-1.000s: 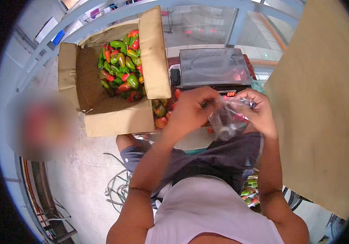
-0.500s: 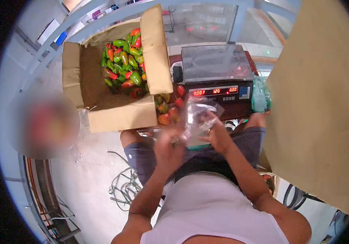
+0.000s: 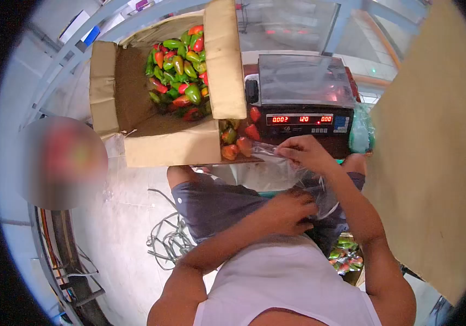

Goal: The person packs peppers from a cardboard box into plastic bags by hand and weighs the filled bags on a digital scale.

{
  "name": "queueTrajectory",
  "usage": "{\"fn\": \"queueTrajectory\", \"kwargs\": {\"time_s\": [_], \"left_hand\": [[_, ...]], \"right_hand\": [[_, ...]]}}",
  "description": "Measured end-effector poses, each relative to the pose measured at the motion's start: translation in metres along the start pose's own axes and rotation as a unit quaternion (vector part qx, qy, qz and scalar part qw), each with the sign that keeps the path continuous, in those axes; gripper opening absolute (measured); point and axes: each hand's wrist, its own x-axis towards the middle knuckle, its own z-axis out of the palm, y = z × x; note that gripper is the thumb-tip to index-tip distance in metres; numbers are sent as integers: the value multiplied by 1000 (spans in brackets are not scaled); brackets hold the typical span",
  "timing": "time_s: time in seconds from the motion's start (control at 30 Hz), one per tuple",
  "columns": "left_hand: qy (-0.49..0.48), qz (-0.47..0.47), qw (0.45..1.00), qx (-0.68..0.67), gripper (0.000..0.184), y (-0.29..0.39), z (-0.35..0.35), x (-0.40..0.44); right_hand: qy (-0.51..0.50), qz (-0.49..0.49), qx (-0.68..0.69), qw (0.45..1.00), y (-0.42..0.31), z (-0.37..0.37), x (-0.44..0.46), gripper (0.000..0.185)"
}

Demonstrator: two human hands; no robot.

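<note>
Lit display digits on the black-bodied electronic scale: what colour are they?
Red; the lit display digits show best in the head view.

A thin, clear plastic bag [image 3: 326,200], crinkled and shiny, trails from the right hand [image 3: 310,154] down beside the left hand [image 3: 290,211], above the lap [image 3: 222,200].

Blurred reddish shape [image 3: 64,163] at left

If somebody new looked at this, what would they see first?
Probably the bright red and green peppers heaped in the open cardboard box, left of centre. Next, maybe the glowing red numbers on the scale to the box's right. Just below that, the right hand pinches some clear plastic.
</note>
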Motion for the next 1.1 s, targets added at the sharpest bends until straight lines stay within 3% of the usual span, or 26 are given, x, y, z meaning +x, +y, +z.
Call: {"fn": "queueTrajectory", "kwargs": {"time_s": [0.03, 0.1, 0.17, 0.27, 0.3, 0.37, 0.4, 0.5, 0.53, 0.63, 0.73, 0.83, 0.97, 1.1], "left_hand": [[17, -22, 998, -56, 47, -1, -11, -6], [293, -125, 942, -103, 59, -18, -22, -34], [438, -211, 874, -20, 71, -41, -41, -44], [327, -177, 927, -46, 81, -65, -49, -25], [291, -174, 922, -187, 80, -74, -49, -18], [199, -155, 854, -455, 79, -88, -47, -2], [204, -219, 782, -546, 59, -78, -54, 6], [106, -280, 800, -521, 37, -76, -62, 9], [138, -267, 791, -533, 25, -68, -64, 11], [121, -261, 771, -568, 27, -61, -76, 11], [215, -264, 800, -494, 23, -42, -96, 21], [141, -208, 888, -385, 20, -57, -109, 27], [83, -228, 891, -384, 14, -55, -117, 31], [119, -216, 892, -379, 11, -53, -108, 36]], "right_hand": [[21, 1, 0, 1000, -8, -5, -8, 22], [48, -21, 57, 997, -11, -16, -28, 20], [70, -33, 107, 991, -8, -22, -49, 19], [90, -33, 133, 987, -10, -32, -61, 17], [99, -17, 127, 987, -13, -37, -64, 16], [153, -43, 110, 981, -11, -43, -68, 14], [197, -84, 100, 972, -8, -44, -69, 13], [314, -179, 35, 932, -6, -55, -81, 10], [342, -201, 16, 918, -8, -59, -85, 10], [364, -244, -5, 899, -17, -63, -91, 10], [339, -259, -42, 903, -20, -69, -95, 11], [325, -261, -67, 906, -28, -71, -94, 11], [339, -248, -73, 905, -33, -75, -97, 11], [345, -226, -64, 909, -32, -77, -100, 11]]}}
